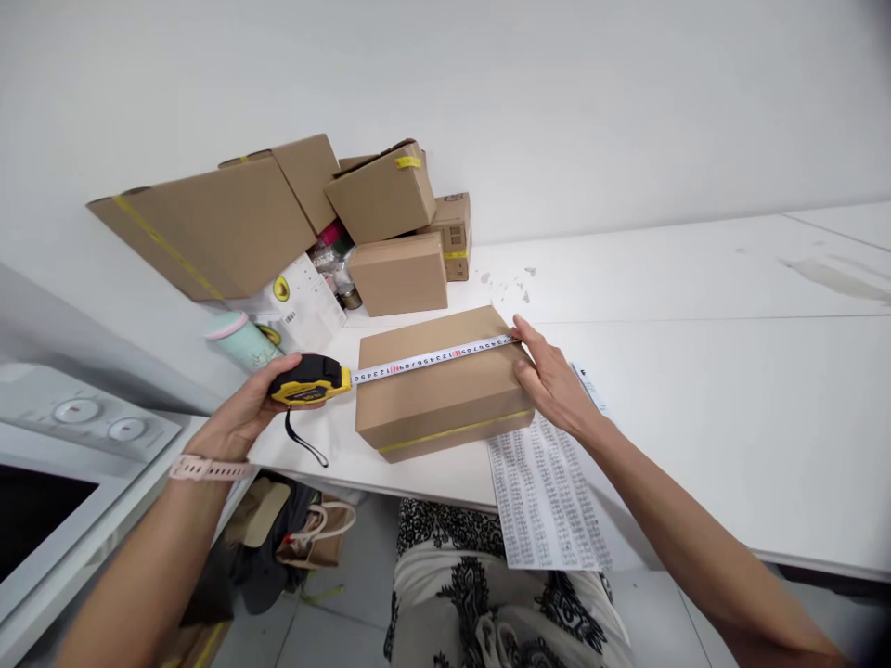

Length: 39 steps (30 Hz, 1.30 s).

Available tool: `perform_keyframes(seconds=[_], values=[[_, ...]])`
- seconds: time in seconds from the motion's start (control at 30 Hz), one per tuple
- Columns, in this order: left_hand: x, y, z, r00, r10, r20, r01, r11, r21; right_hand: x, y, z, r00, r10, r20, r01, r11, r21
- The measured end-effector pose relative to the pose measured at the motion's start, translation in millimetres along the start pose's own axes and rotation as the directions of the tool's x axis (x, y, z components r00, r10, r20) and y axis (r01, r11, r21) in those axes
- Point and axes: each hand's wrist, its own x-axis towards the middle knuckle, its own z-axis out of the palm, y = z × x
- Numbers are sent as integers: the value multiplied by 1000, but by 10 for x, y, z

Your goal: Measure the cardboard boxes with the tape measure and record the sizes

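Observation:
A closed cardboard box with yellow tape along its front side lies on the white table. My left hand is closed around the black and yellow case of a tape measure, just off the box's left edge, with its wrist strap dangling. The white blade stretches across the top of the box to the right edge. There my right hand pinches the blade's end with the fingers at the box's corner, the thumb resting against the box.
Several cardboard boxes are stacked against the wall at the back left. A mint tumbler stands left of them. A printed sheet hangs over the table's front edge. A white microwave is at the far left.

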Motion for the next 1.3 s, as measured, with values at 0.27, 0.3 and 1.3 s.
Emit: perform_keyframes(seconds=[0.27, 0.3, 1.3], values=[[-922, -207, 109, 928, -31, 371, 68, 994, -87, 450, -127, -258, 978, -85, -189, 90, 996, 15], [-1063, -313, 161, 873, -92, 478, 159, 982, -100, 550, -130, -235, 983, -81, -166, 90, 995, 49], [-1771, -916, 1689, 797, 124, 591, 277, 795, -540, 1420, -83, 615, 920, 26, 391, -142, 952, 270]])
